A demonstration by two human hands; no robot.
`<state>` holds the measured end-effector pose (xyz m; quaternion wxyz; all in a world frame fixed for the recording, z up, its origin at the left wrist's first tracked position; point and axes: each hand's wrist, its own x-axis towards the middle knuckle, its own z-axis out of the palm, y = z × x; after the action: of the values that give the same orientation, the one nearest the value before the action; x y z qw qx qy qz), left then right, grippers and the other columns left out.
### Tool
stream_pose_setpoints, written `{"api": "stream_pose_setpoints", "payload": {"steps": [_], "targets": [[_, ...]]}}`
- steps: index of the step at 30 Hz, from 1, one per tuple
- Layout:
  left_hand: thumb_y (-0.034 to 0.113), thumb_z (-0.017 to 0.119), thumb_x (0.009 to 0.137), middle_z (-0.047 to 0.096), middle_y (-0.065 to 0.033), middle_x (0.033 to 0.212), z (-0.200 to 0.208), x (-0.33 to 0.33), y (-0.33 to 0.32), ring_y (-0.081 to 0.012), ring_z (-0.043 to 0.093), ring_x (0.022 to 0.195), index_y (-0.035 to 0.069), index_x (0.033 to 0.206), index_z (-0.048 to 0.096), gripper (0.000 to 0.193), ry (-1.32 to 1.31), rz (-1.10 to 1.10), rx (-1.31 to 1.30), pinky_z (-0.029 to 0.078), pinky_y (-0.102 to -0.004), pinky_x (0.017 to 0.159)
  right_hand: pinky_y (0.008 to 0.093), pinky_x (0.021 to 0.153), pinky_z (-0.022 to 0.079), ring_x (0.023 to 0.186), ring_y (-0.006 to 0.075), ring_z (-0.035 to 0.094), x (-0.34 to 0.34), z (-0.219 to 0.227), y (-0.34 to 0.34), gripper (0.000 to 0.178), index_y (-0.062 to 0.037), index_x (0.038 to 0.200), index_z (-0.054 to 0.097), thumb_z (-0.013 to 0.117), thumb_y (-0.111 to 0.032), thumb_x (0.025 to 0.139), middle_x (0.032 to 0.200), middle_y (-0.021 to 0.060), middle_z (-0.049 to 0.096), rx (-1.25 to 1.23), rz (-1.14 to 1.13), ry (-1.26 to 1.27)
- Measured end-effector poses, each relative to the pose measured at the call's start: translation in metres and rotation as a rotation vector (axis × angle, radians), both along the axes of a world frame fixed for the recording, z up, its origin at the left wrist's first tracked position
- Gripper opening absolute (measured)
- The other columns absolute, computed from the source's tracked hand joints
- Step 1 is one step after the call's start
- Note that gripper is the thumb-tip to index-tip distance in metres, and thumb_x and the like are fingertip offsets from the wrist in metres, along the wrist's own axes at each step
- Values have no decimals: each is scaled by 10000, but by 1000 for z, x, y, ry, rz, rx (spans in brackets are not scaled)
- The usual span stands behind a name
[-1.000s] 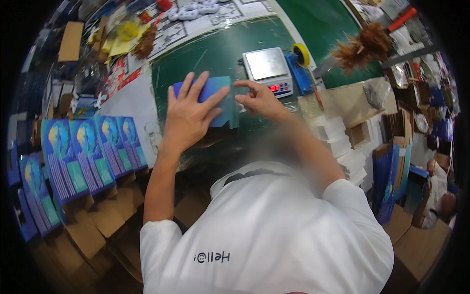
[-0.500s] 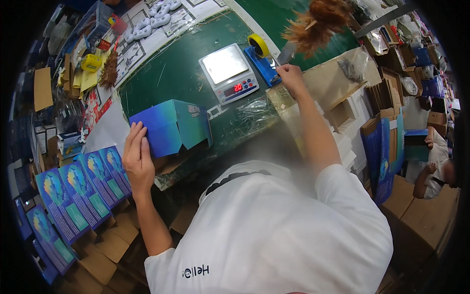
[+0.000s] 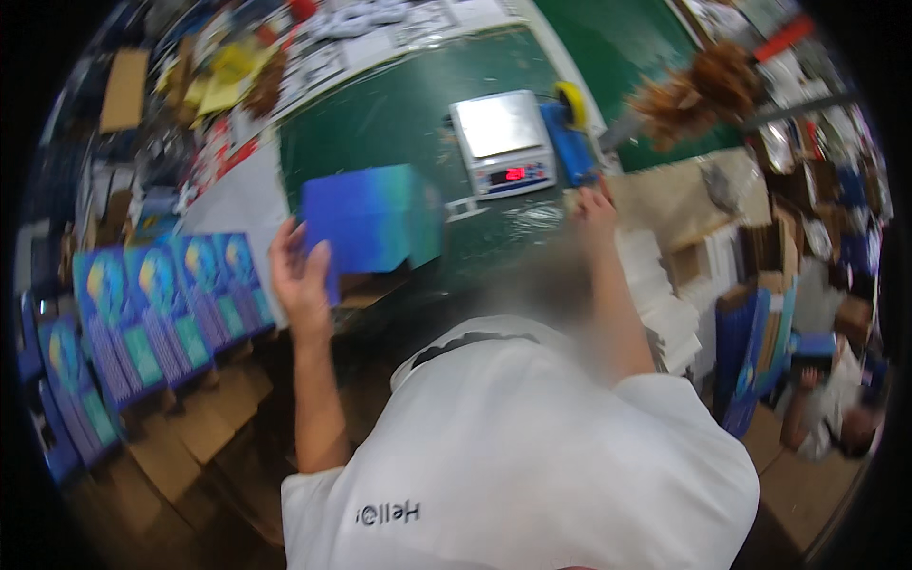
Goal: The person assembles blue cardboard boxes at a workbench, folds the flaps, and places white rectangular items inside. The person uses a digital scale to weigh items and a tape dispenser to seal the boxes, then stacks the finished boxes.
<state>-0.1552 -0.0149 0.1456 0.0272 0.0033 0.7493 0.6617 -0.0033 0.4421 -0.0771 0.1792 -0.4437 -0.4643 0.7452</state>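
A green counter (image 3: 380,123) carried a small digital scale (image 3: 502,142) with a lit red readout, and a blue tape dispenser (image 3: 570,142) with a yellow roll stood just beside it. A brown feather duster (image 3: 698,85) lay farther right. Rows of blue printed boxes (image 3: 161,304) stood upright in cardboard cartons at the left. White foam pieces (image 3: 655,285) were stacked at the right, near brown cartons (image 3: 665,190).

Box (image 3: 372,217) blue-to-teal gradient; mat (image 3: 380,123) dark green (scale (image 3: 502,141) silver).
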Motion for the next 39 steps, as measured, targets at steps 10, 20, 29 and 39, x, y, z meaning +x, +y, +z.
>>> {"api": "stream_pose_setpoints", "payload": {"steps": [10, 20, 29, 39], "targets": [[10, 683, 925, 548, -208, 1559, -7, -2, 0, -307, 548, 1437, 60, 1642, 427, 763, 123, -58, 160, 435, -522, 1202, 317, 653, 542, 705, 140, 651, -117, 279, -192, 218, 1, 1101, 778, 709, -204, 1067, 865, 51, 724, 736, 1052, 418], [18, 763, 928, 546, -207, 1582, -10, 5, -1, -329, 519, 1481, 80, 1651, 425, 800, 152, -8, 147, 427, -515, 1200, 499, 830, 606, 912, 432, 769, -192, 308, -311, 304, -39, 1157, 797, 787, -214, 909, 972, 215, 799, 1376, 1321, 66], [42, 823, 872, 569, -259, 1498, -15, 5, -3, -370, 569, 1406, 31, 1623, 446, 840, 110, 30, 291, 454, -448, 1200, 471, 1067, 563, 1335, 375, 650, -202, 307, -278, 286, -178, 1197, 811, 782, -292, 936, 1424, 150, 711, 1752, 1400, 566], [38, 819, 944, 783, -202, 1031, 6, 120, -24, -324, 768, 885, -40, 1123, 740, 211, 443, -240, -222, 608, -359, 825, 497, 1132, 509, 1358, 414, 610, -251, 275, -263, 372, -108, 1258, 800, 534, -346, 1154, 1382, 193, 720, 1621, 1743, 563]]}}
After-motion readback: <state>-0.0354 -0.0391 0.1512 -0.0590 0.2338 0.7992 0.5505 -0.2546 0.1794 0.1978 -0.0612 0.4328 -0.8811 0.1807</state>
